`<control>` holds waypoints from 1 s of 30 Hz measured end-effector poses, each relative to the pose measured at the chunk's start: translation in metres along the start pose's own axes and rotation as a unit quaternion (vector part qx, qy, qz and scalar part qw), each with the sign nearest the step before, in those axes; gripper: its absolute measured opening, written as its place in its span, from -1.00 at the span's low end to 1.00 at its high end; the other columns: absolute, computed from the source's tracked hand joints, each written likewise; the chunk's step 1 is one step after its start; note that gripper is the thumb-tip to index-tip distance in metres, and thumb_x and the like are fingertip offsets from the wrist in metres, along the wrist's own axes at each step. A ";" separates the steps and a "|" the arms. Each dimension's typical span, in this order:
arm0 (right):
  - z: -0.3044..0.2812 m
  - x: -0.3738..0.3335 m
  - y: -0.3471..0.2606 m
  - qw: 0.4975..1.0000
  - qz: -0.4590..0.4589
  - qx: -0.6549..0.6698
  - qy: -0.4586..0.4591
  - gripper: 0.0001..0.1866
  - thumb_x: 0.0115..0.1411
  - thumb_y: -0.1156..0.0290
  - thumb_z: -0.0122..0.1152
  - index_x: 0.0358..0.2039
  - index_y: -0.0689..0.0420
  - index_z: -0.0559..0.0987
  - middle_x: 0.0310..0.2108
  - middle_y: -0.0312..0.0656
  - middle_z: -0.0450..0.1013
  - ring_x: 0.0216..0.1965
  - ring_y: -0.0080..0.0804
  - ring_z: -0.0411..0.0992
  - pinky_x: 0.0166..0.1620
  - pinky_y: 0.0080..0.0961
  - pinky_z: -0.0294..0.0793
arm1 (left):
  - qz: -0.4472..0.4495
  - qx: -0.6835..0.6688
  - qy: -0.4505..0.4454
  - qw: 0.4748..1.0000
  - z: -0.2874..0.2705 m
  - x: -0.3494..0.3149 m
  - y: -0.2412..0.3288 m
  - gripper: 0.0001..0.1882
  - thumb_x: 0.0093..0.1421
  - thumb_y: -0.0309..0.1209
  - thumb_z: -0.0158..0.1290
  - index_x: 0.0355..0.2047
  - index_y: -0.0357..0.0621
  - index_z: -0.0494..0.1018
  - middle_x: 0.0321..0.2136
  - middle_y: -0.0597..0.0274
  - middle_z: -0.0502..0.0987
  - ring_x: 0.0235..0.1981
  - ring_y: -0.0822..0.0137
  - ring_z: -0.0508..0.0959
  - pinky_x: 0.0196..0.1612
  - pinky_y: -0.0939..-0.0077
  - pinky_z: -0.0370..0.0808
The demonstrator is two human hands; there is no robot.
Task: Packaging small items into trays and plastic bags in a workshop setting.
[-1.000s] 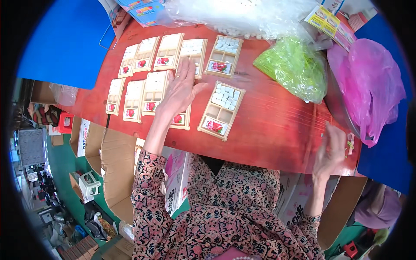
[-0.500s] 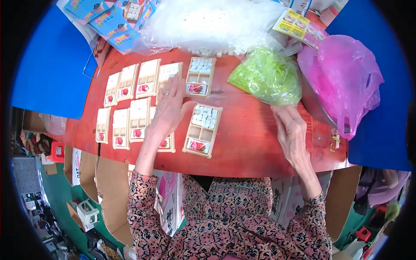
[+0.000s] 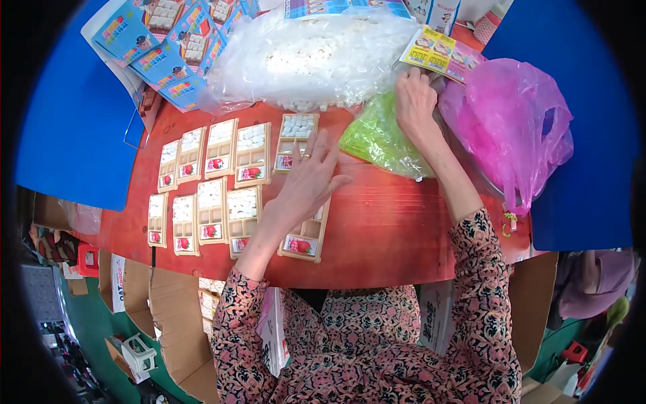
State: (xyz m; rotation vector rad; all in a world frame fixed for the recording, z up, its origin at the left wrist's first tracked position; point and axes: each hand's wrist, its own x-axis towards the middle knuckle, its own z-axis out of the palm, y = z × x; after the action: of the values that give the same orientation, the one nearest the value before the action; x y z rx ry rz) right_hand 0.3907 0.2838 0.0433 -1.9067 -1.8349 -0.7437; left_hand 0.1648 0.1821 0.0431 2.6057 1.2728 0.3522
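Observation:
My left hand (image 3: 308, 174) lies with fingers spread over the right end of two rows of beige plastic trays. It partly covers the upper tray (image 3: 298, 126) and the lower tray (image 3: 317, 236). Each tray holds small white pieces in its large compartment and a packet with a red strawberry picture at its near end. My right hand (image 3: 416, 101) reaches past the green plastic bag (image 3: 383, 135), its fingers curled beside the big clear bag of white pieces (image 3: 309, 57) and below the yellow and pink printed cards (image 3: 441, 52). What its fingertips grip, if anything, is hidden.
On the right a pink plastic bag (image 3: 511, 128) sits over the table edge. Blue printed packaging sheets (image 3: 161, 50) stand at the far left. Blue panels (image 3: 74, 128) flank the red table (image 3: 377, 229). Cardboard boxes (image 3: 178, 323) stand below its front edge.
My right hand has gone from the green bag's near end to its far side. My left hand has shifted right across the trays. The view has tilted slightly.

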 end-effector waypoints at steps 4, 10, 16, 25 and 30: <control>0.001 0.004 0.004 0.999 0.012 0.006 -0.042 -0.88 -0.05 0.57 0.03 -0.44 0.24 0.50 -0.41 -0.02 0.39 -0.43 -0.14 0.48 -0.50 -0.35 0.50 | 0.002 0.037 -0.034 0.999 -0.001 -0.004 0.001 -0.43 0.21 -0.17 -0.11 0.15 -0.14 0.04 0.19 -0.21 -0.05 0.23 -0.16 -0.08 0.19 -0.03 0.02; -0.038 -0.014 0.004 0.995 -0.027 0.091 -0.019 -0.89 -0.04 0.59 -0.01 -0.44 0.21 0.44 -0.41 -0.06 0.38 -0.47 -0.07 0.46 -0.49 -0.33 0.46 | 0.010 -0.178 -0.006 0.984 -0.007 -0.010 -0.002 -0.45 0.19 -0.18 -0.08 0.08 -0.27 0.14 0.12 -0.18 0.11 0.16 -0.04 0.14 0.15 0.17 0.16; -0.109 -0.075 -0.014 0.934 -0.145 0.327 0.008 -0.76 -0.13 0.72 -0.06 -0.39 0.19 0.40 -0.49 -0.03 0.27 -0.51 -0.06 0.37 -0.53 -0.27 0.35 | -0.108 -0.718 -0.005 0.688 -0.004 -0.009 0.007 -0.42 0.22 -0.08 -0.11 0.09 -0.25 0.16 0.01 0.08 0.31 0.03 0.27 0.34 0.03 0.38 0.34; -0.141 -0.131 -0.022 0.721 -0.103 0.623 -0.285 -0.81 -0.05 0.47 0.25 -0.41 0.28 0.50 -0.47 -0.18 0.40 -0.48 -0.40 0.39 -0.46 -0.54 0.36 | -0.129 -0.847 0.028 0.515 0.010 -0.036 0.049 -0.51 0.12 -0.19 0.07 -0.02 -0.16 0.23 -0.20 0.23 0.42 -0.13 0.42 0.42 -0.10 0.46 0.39; -0.133 -0.145 -0.022 0.519 0.145 0.749 -0.385 -0.85 0.01 0.51 0.24 -0.39 0.27 0.51 -0.46 -0.28 0.47 -0.45 -0.63 0.43 -0.38 -0.70 0.42 | -0.167 -0.846 0.008 0.506 0.025 -0.053 0.074 -0.38 0.08 -0.14 0.11 0.04 -0.17 0.17 -0.10 0.26 0.34 -0.12 0.42 0.41 -0.06 0.46 0.38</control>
State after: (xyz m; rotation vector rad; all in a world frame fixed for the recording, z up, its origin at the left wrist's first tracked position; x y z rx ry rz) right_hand 0.3545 0.0895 0.0568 -1.0227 -1.3041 1.6297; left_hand 0.1955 0.0933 0.0355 0.5998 0.5674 0.8854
